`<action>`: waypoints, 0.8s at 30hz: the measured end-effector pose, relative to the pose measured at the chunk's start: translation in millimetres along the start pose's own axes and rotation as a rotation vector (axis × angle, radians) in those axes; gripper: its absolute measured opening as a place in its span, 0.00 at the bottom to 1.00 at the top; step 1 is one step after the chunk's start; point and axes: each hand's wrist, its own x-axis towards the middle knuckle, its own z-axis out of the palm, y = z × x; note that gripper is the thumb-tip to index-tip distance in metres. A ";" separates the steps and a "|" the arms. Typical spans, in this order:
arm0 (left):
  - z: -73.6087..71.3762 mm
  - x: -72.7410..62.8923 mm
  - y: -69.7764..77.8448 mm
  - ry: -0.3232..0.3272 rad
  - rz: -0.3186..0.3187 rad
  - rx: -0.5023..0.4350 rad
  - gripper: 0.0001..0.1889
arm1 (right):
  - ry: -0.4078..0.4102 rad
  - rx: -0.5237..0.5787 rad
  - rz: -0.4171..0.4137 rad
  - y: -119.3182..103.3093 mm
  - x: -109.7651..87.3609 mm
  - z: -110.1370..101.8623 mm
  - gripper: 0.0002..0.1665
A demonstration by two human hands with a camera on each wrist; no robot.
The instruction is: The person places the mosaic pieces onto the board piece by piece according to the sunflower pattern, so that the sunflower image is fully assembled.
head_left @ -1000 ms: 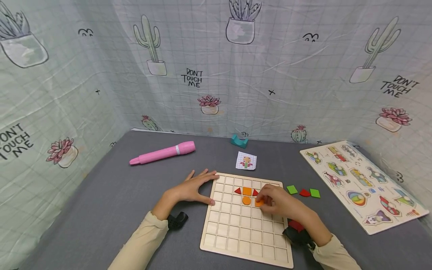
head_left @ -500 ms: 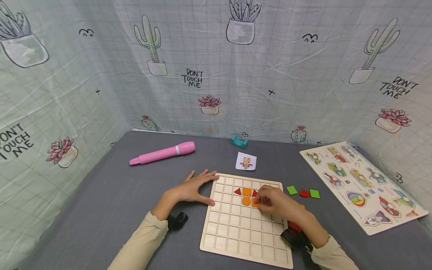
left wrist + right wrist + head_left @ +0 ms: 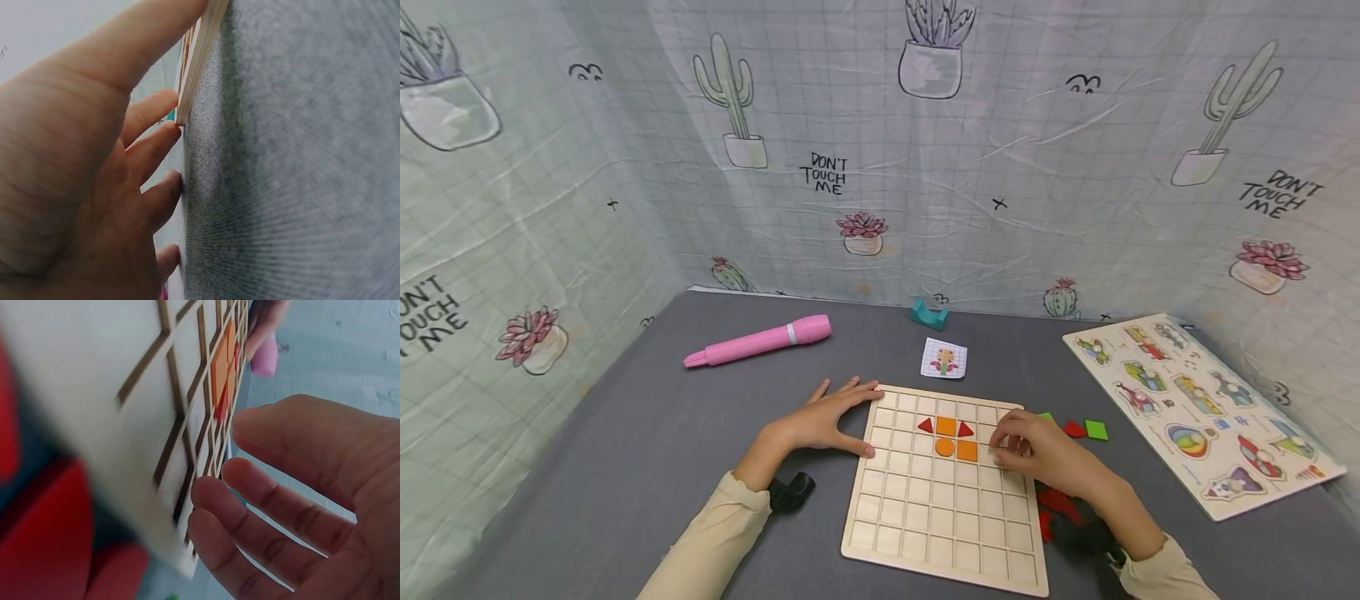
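Observation:
A wooden grid board (image 3: 925, 525) lies on the grey table. Set in its upper cells are an orange square (image 3: 946, 426) between two red triangles (image 3: 965, 429), with an orange disc (image 3: 944, 447) and a second orange square (image 3: 967, 451) below. My left hand (image 3: 820, 421) spreads its fingers along the board's left edge, thumb and index finger touching it. Over the board's right side is my right hand (image 3: 1045, 450), its fingers loosely bent with nothing between them. In the right wrist view, the fingertips (image 3: 209, 490) hover beside the grid and gaps show between the fingers.
Green squares (image 3: 1096, 430) and red pieces (image 3: 1058, 505) lie right of the board, partly behind my right arm. A pattern card (image 3: 944, 358) and teal holder (image 3: 929, 315) sit beyond it. A pink pen-shaped object (image 3: 760, 342) is back left, a picture puzzle board (image 3: 1202, 417) at right.
My right hand slid an orange square left into the cell beside the orange disc, then let it go and drew back to the right. My left hand stayed at the board's edge.

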 end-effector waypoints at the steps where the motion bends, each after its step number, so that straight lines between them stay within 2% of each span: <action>1: -0.2 -0.3 -0.1 0.000 -0.003 0.001 0.47 | 0.003 0.002 0.004 1.6 -2.5 -1.7 0.03; 8: -0.3 -1.0 -1.0 0.006 -0.008 0.013 0.47 | 0.038 -0.023 -0.026 17.9 -19.3 -8.7 0.04; 14: -0.3 -0.4 1.0 0.002 -0.007 0.009 0.47 | 0.006 -0.020 -0.040 28.9 -32.0 -17.0 0.04; 24: -1.0 -0.7 2.2 0.003 -0.006 0.009 0.46 | 0.014 -0.023 -0.097 43.6 -45.4 -28.7 0.07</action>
